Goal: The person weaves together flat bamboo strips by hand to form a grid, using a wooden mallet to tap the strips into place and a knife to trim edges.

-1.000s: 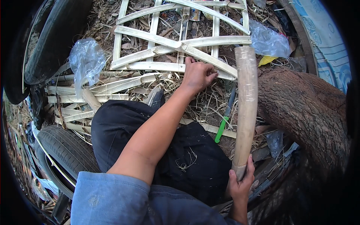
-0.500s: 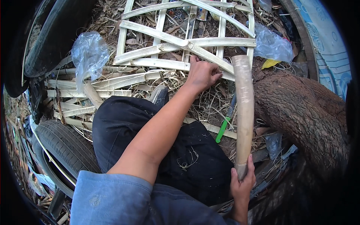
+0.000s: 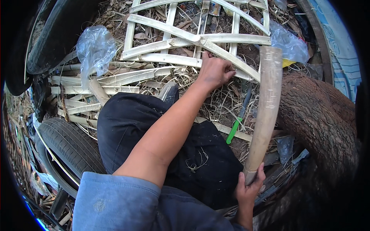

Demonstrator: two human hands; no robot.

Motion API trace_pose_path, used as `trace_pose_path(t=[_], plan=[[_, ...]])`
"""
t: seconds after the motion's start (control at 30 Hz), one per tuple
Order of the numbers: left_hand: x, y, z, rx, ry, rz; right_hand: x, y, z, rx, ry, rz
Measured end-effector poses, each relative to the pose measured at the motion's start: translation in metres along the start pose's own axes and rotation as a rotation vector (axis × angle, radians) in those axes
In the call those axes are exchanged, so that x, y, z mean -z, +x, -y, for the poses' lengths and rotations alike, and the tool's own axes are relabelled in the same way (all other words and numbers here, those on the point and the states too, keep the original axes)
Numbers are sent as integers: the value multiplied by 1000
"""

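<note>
My left hand (image 3: 216,72) reaches to the bamboo lattice (image 3: 165,57) of pale split strips. Its fingers are closed in a pinch below a crossing of strips, and anything small between them is hidden. Low on the right, my right hand (image 3: 248,188) grips the lower end of a thick bamboo stick (image 3: 266,100). The stick stands up at a slant, its top leaning right. In this view its upper end passes close to the end of the diagonal strip (image 3: 235,61). A knife with a green handle (image 3: 234,131) lies on the ground between my leg and the stick.
A tree trunk (image 3: 316,107) bulges in at the right. Two tyres, one lower left (image 3: 71,144) and a dark round one upper left (image 3: 65,34), flank me. Loose bamboo strips (image 3: 96,90), clear plastic bags (image 3: 96,50) and curly shavings cover the ground.
The bamboo stick's top has swung to the right, away from my left hand. My left hand stays pinched at the same spot on the lattice. The whole view has shifted slightly.
</note>
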State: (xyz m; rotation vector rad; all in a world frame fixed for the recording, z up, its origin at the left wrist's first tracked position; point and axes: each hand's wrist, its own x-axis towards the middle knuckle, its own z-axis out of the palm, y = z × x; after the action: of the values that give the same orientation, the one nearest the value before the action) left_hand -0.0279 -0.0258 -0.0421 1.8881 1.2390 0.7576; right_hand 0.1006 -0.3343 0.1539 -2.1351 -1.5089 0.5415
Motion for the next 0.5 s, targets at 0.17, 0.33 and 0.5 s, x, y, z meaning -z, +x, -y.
trace_pose_path(t=[0.17,0.33,0.5], plan=[[-1,-4,7,20,41,49,3,6,2,-213,-91,296],[2,-4,4,36,6,64,3,8,10,-132,-125,218],[3,1,0,15,22,61,-2,6,11,-141,-172,218]])
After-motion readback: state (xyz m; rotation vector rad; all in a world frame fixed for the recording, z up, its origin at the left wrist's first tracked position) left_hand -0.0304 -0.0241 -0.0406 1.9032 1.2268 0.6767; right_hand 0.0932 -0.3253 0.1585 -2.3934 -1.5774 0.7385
